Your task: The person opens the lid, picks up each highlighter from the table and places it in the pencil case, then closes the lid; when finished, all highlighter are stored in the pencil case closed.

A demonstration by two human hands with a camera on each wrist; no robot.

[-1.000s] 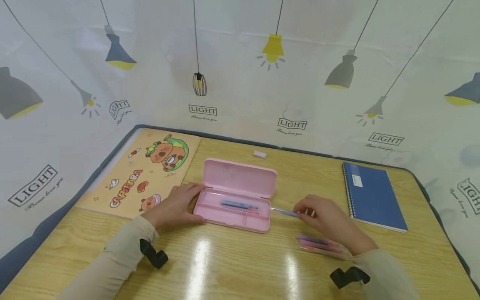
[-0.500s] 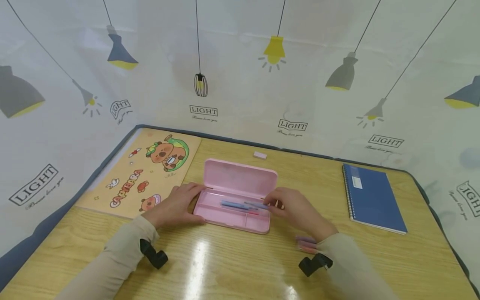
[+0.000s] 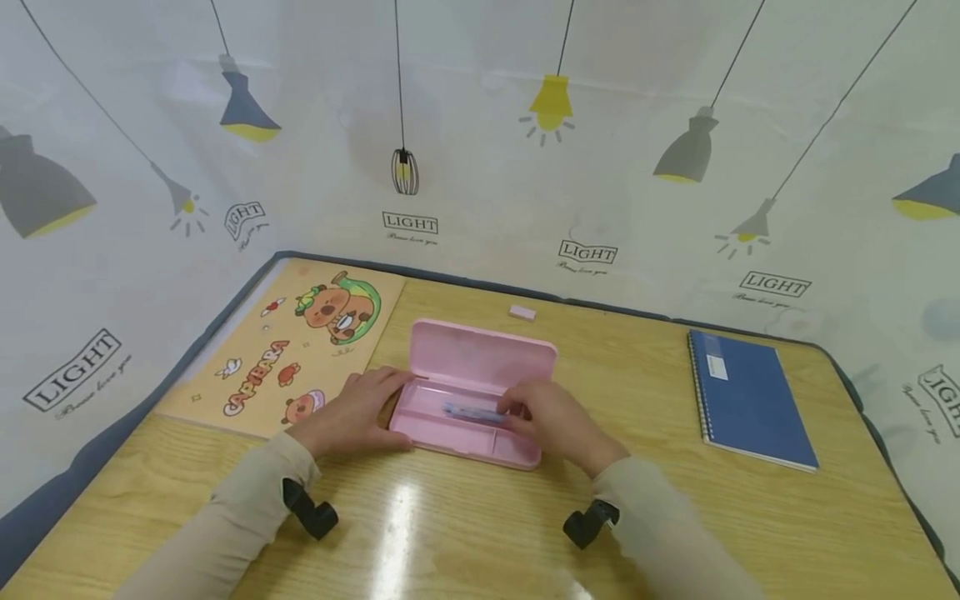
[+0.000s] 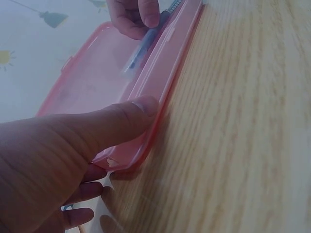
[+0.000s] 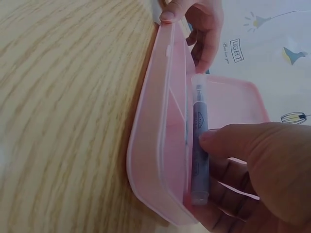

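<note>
An open pink pencil case (image 3: 442,433) lies on the wooden table, its lid tipped back. My left hand (image 3: 358,414) grips its left end, with the thumb (image 4: 129,121) over the front rim and the other fingers round the corner. Between thumb and fingers my right hand (image 3: 555,421) pinches a marker (image 5: 200,150) with a greyish-blue barrel and a clear cap. The marker lies lengthwise over the long rear compartment. A blue pen (image 3: 457,410) shows there beside it; the right fingers cover part of that compartment. A divider splits the front part.
A small pink eraser (image 3: 522,312) lies behind the case. At the left is a large capybara-print book (image 3: 258,350); at the right, a blue spiral notebook (image 3: 753,400). A lamp-print sheet (image 3: 480,167) rises behind the table.
My right hand has carried the marker leftward from beside the case to over its rear compartment. The pens lying on the table are now hidden behind my right arm. My left hand stays put.
</note>
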